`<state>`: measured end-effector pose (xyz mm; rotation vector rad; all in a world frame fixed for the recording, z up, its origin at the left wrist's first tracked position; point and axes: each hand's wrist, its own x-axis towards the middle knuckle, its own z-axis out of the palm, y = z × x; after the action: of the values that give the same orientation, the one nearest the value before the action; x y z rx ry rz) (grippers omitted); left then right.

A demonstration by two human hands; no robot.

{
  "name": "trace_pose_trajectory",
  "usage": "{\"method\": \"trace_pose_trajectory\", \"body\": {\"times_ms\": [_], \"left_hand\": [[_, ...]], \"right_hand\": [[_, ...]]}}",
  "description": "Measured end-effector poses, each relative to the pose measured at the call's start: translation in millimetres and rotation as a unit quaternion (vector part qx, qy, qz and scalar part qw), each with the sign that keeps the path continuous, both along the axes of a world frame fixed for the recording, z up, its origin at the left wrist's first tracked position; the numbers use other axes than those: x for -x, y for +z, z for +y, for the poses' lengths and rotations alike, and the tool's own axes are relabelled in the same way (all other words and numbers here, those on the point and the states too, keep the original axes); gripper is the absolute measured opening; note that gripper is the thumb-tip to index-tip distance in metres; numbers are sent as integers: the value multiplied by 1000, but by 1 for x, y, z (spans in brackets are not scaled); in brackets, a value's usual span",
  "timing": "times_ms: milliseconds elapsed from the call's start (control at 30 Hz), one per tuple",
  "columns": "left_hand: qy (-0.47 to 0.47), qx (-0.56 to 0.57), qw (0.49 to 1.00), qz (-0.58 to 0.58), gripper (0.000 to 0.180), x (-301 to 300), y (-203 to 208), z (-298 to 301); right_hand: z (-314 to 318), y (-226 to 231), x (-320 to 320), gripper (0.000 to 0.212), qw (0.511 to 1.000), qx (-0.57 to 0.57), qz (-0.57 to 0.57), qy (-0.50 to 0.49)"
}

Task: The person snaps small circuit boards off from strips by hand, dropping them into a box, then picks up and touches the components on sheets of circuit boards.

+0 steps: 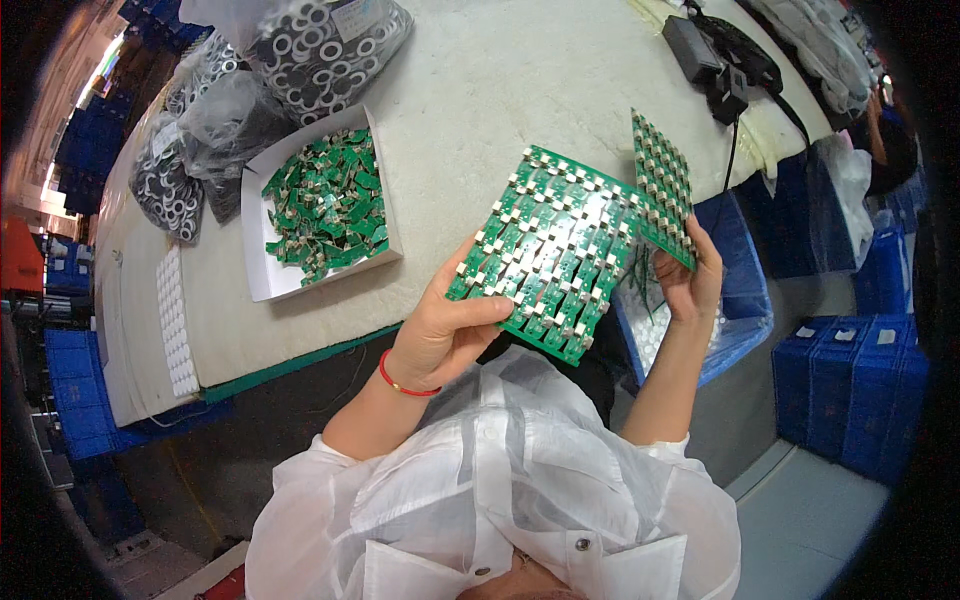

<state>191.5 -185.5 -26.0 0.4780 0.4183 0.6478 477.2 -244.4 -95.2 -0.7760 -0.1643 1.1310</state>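
A green circuit board panel (545,250) with rows of small white connectors is gripped at its lower left edge by my left hand (455,320), thumb on its face. My right hand (692,270) holds a second green circuit board panel (662,185), tilted steeply, by its lower right edge. The two panels meet or overlap near the first one's upper right corner; whether they touch I cannot tell. Left of them on the table, a white box (393,215) holds a heap of small separate green circuit boards (330,205).
Bags of grey rings (325,55) stand at the table's (480,90) far left. A strip of white parts (175,325) lies by the left edge. Black power adapters (700,60) with cords sit far right. A lined blue bin (735,340) is below my right arm, near stacked blue crates (845,390).
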Motion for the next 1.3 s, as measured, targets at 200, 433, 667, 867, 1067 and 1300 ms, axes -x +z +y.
{"method": "trace_pose_trajectory", "body": {"times_ms": [200,433,667,867,1067,1300], "left_hand": [[71,-74,995,19,79,-2,-5,-5],[130,-99,985,57,79,5,-16,-8],[128,-131,980,73,58,8,-21,-11],[108,-103,988,46,56,5,-24,-15],[55,-138,989,3,66,-15,-27,-24],[-31,-165,986,-5,92,-17,-27,-18]], "right_hand": [[-13,-7,17,62,996,-79,-30,8],[-7,4,31,42,975,-145,164,47],[3,17,41,34,991,-109,71,-2],[3,49,58,36,988,-113,-29,-98],[3,55,75,36,979,-86,-70,-169],[-11,54,77,39,968,-82,-139,-194]]}}
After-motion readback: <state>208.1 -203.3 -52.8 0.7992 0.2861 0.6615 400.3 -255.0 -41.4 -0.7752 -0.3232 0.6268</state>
